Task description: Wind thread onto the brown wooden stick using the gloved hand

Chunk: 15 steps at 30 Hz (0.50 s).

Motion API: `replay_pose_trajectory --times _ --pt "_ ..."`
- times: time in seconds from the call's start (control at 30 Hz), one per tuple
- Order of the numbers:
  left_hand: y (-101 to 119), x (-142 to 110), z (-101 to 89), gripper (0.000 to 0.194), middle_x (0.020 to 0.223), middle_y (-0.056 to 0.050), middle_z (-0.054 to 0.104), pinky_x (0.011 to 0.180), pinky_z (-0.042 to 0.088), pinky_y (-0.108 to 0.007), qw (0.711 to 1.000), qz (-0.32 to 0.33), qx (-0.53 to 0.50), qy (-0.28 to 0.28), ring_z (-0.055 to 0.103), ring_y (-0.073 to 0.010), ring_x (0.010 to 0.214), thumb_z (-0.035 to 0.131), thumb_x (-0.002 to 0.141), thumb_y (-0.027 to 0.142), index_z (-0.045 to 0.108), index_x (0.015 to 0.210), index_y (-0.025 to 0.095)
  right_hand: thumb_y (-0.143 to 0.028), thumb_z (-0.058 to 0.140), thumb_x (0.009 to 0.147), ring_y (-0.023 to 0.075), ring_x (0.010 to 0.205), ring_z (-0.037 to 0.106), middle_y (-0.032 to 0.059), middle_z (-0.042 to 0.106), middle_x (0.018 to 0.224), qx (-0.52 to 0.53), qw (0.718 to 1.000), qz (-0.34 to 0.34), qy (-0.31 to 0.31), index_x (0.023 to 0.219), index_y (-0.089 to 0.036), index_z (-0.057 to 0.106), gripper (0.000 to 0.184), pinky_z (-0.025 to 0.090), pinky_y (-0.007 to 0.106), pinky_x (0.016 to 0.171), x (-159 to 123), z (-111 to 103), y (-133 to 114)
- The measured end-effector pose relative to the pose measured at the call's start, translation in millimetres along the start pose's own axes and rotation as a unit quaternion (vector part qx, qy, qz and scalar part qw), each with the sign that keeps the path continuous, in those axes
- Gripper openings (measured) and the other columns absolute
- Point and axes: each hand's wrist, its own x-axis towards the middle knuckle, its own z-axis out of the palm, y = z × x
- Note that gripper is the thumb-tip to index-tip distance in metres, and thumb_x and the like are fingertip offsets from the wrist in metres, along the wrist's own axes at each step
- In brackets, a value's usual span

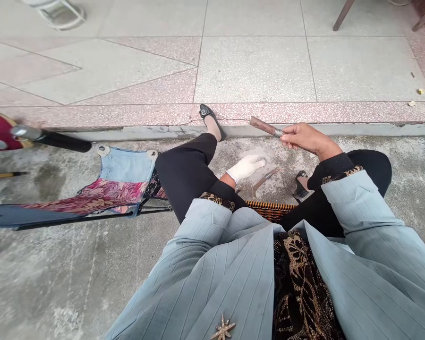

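I sit low, legs apart, in a pale blue striped jacket. My left hand wears a white glove and reaches down to the concrete floor, fingers stretched flat beside a curved metal blade lying there. My bare right hand is closed round a brown wooden handle with a metal band, held above the floor and pointing left. Pale powder marks the concrete under the gloved hand.
A folding stool with blue and floral fabric lies to my left. A black bar with a metal end and a red object lie at far left. A tiled step rises ahead; chair legs stand top right.
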Motion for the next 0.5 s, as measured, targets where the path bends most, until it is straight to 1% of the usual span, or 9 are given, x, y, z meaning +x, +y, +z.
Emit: replay_pose_trajectory --times 0.1,0.17,0.23,0.3,0.33,0.37,0.4,0.43,0.5 --pt "-4.9 1.1 9.5 0.040 0.071 -0.001 0.055 0.064 0.037 -0.025 0.998 0.003 -0.005 -0.055 0.045 -0.0116 0.065 0.053 0.086 0.051 0.063 0.083 0.012 -0.027 0.057 0.090 0.0108 0.059 0.052 0.0019 0.061 0.069 -0.035 0.998 0.033 0.042 0.078 -0.015 0.064 0.019 0.038 0.024 0.053 7.7 4.8 5.1" --pt "-5.5 0.3 10.4 0.042 0.074 -0.002 0.058 0.065 0.038 -0.025 0.996 0.013 -0.029 -0.082 0.046 -0.0117 0.065 0.053 0.086 0.053 0.064 0.085 0.012 -0.027 0.055 0.092 0.0128 0.063 0.055 0.0041 0.064 0.074 -0.118 0.989 0.061 0.061 0.084 -0.014 0.067 0.019 0.039 0.025 0.057 12.9 9.1 8.0" --pt "-2.5 -1.9 7.6 0.044 0.073 -0.001 0.058 0.064 0.037 -0.025 0.994 0.018 -0.039 -0.098 0.046 -0.0112 0.064 0.053 0.087 0.054 0.064 0.085 0.012 -0.029 0.055 0.092 0.0171 0.072 0.060 0.0079 0.068 0.082 -0.248 0.962 0.092 0.064 0.092 -0.013 0.071 0.022 0.041 0.028 0.062 17.8 14.4 10.7" --pt "2.5 -5.0 2.7 0.044 0.070 0.000 0.056 0.063 0.036 -0.024 0.996 0.018 -0.024 -0.090 0.044 -0.0105 0.063 0.054 0.087 0.054 0.064 0.082 0.012 -0.029 0.056 0.092 0.0227 0.082 0.063 0.0131 0.071 0.093 -0.375 0.919 0.117 0.031 0.101 -0.012 0.073 0.026 0.042 0.031 0.068 21.8 22.2 13.5" --pt "5.1 -6.7 0.3 0.043 0.068 0.000 0.055 0.062 0.036 -0.024 0.996 0.017 -0.013 -0.082 0.044 -0.0103 0.062 0.055 0.087 0.054 0.064 0.082 0.012 -0.029 0.057 0.091 0.0248 0.086 0.064 0.0153 0.071 0.097 -0.421 0.898 0.128 -0.005 0.103 -0.011 0.074 0.026 0.042 0.032 0.071 23.0 26.9 14.6" --pt "7.4 -8.3 -1.7 0.043 0.068 0.001 0.055 0.063 0.037 -0.024 0.997 0.015 -0.005 -0.071 0.044 -0.0102 0.062 0.056 0.087 0.053 0.064 0.081 0.012 -0.028 0.058 0.091 0.0257 0.087 0.064 0.0165 0.071 0.098 -0.450 0.881 0.138 -0.057 0.103 -0.011 0.074 0.026 0.043 0.033 0.072 23.4 31.7 15.3" --pt "9.0 -9.6 -3.4 0.042 0.067 0.001 0.055 0.063 0.037 -0.024 0.998 0.012 -0.002 -0.061 0.045 -0.0103 0.063 0.057 0.086 0.052 0.065 0.081 0.012 -0.027 0.060 0.090 0.0249 0.084 0.065 0.0162 0.071 0.095 -0.456 0.869 0.147 -0.124 0.100 -0.011 0.075 0.024 0.043 0.033 0.072 22.9 35.8 15.5" --pt "10.0 -10.5 -4.5 0.041 0.067 0.001 0.056 0.064 0.038 -0.023 0.999 0.009 -0.005 -0.049 0.046 -0.0106 0.063 0.059 0.084 0.051 0.066 0.081 0.011 -0.027 0.062 0.089 0.0228 0.078 0.065 0.0143 0.071 0.090 -0.439 0.862 0.156 -0.202 0.096 -0.012 0.075 0.021 0.043 0.032 0.070 21.3 38.7 15.0" --pt "10.0 -10.7 -5.4 0.040 0.069 0.000 0.059 0.065 0.041 -0.024 1.000 0.008 -0.016 -0.023 0.050 -0.0116 0.066 0.062 0.082 0.051 0.066 0.082 0.012 -0.029 0.065 0.087 0.0168 0.066 0.061 0.0080 0.069 0.078 -0.339 0.858 0.152 -0.355 0.088 -0.013 0.074 0.018 0.042 0.029 0.064 15.2 39.1 11.5"
